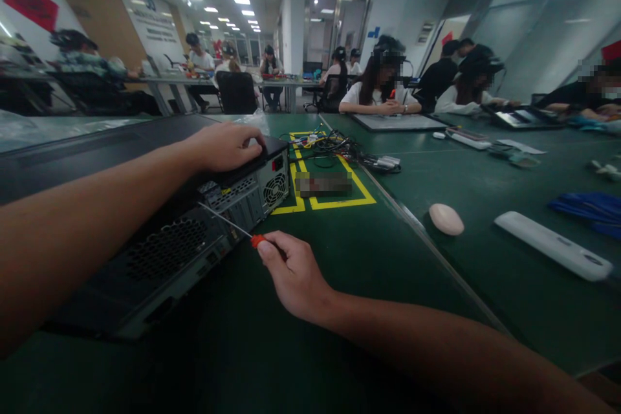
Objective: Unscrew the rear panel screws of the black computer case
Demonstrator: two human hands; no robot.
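Note:
A black desktop computer case (107, 142) lies on its side at the left, its metal back panel (245, 200) facing right and toward me. My left hand (226, 145) rests on top of it near the back corner, fingers loosely bent and apart, not wrapped around anything. In my right hand (298, 275) is a screwdriver (257, 241), its orange-red handle pinched between thumb and fingers. The thin shaft points up and left, and its tip meets or nearly meets the panel's upper edge; contact is hard to tell.
A cable bundle (339, 145) and a blurred-out dark block (324, 184) lie by yellow tape markings (342, 204) beyond the case. To the right are a pale mouse (446, 218), a white power strip (553, 246) and blue cloth-like material (589, 210). Several people sit at tables beyond.

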